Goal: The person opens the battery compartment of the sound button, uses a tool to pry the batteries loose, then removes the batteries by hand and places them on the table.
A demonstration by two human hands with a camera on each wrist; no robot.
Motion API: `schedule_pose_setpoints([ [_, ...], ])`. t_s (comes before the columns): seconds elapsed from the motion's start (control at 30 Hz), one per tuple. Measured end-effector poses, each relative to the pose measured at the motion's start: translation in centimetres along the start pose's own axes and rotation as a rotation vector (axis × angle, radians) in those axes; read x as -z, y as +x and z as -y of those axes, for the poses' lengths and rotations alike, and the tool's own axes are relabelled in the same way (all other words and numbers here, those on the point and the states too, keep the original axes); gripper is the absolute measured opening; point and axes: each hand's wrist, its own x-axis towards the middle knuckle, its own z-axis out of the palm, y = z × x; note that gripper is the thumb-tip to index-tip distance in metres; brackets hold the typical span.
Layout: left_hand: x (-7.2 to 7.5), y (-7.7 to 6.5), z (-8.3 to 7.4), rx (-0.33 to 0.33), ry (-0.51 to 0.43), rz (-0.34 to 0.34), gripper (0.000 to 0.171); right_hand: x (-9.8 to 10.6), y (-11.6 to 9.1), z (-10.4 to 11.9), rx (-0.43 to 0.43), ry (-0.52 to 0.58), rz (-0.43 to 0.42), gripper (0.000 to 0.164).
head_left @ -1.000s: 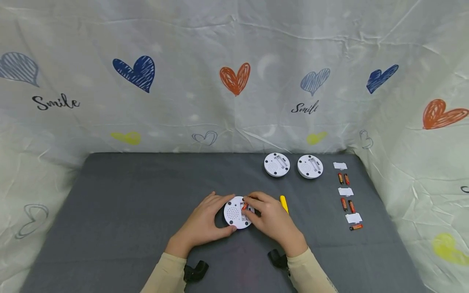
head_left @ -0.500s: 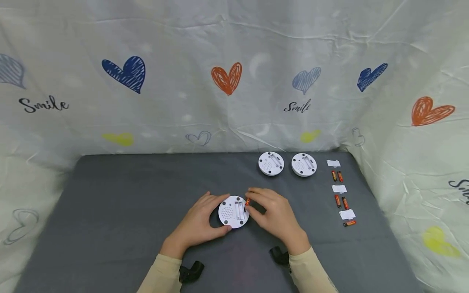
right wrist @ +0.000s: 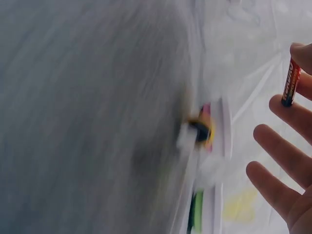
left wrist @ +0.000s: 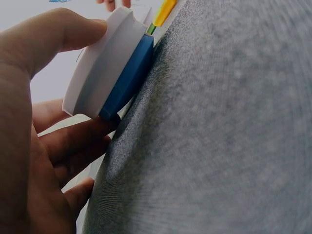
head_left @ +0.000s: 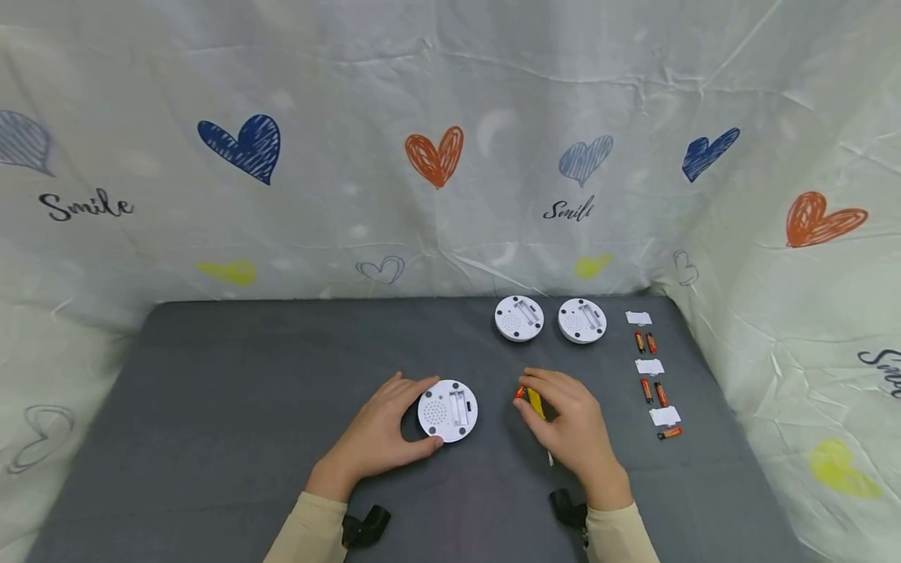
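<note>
My left hand (head_left: 383,426) holds the rim of a round white device (head_left: 435,418) between thumb and fingers. It has speaker holes and an uncovered battery compartment facing up; the left wrist view shows a blue layer below its white body (left wrist: 97,73). To the right, my right hand (head_left: 573,414) pinches a small red-and-black battery (right wrist: 291,83) between thumb and fingertips, the other fingers spread. Under that hand lies a screwdriver with a yellow handle (head_left: 536,403), its thin shaft pointing toward me and partly covered by the hand.
Two similar round devices (head_left: 518,319) stand at the back of the grey table (head_left: 281,360), compartments up. Down the right side run white battery covers (head_left: 665,416) and several loose batteries (head_left: 669,432). A pale curtain (head_left: 317,195) hangs behind the table.
My right hand has drawn the battery out of the device's compartment and carried it right, over the screwdriver. The left hand keeps its hold on the device.
</note>
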Motion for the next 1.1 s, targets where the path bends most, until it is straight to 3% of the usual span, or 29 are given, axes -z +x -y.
schedule_pose_setpoints([
  [0.47, 0.4, -0.1, -0.5, 0.013, 0.013, 0.005, 0.087, 5.2, -5.2, -4.2, -0.173, -0.145, -0.181, 0.037],
  [0.83, 0.3, -0.1, -0.4, 0.023, 0.007, 0.003, 0.087, 8.9, -8.3, -7.1, -0.373, -0.296, -0.232, 0.036],
  [1.1, 0.2, 0.1, -0.5, 0.024, 0.012, 0.004, 0.087, 10.2, -10.1, -8.1, -0.502, -0.319, -0.247, 0.035],
])
